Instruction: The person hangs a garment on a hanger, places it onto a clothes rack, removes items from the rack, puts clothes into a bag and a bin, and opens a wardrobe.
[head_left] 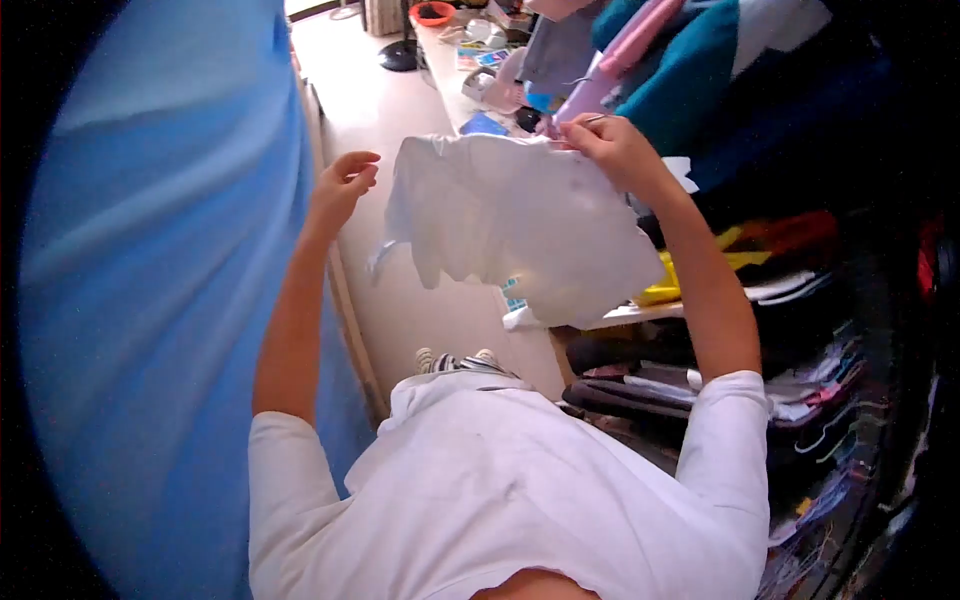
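Observation:
A thin white cloth garment (520, 220) hangs in the air in front of my body, its lower edge uneven. My right hand (605, 145) pinches its upper right corner between thumb and fingers. To the left of the cloth, my left hand (345, 185) is raised with curved fingers apart and nothing between them. A gap shows between that hand and the cloth's upper left edge.
A blue sheet (180, 260) covers the left side. On the right are shelves with stacked clothes (690, 385), a yellow cloth (665, 285) and teal clothing (690, 85). An orange-red bowl (432, 14) sits at the far end; floor (400, 310) lies between.

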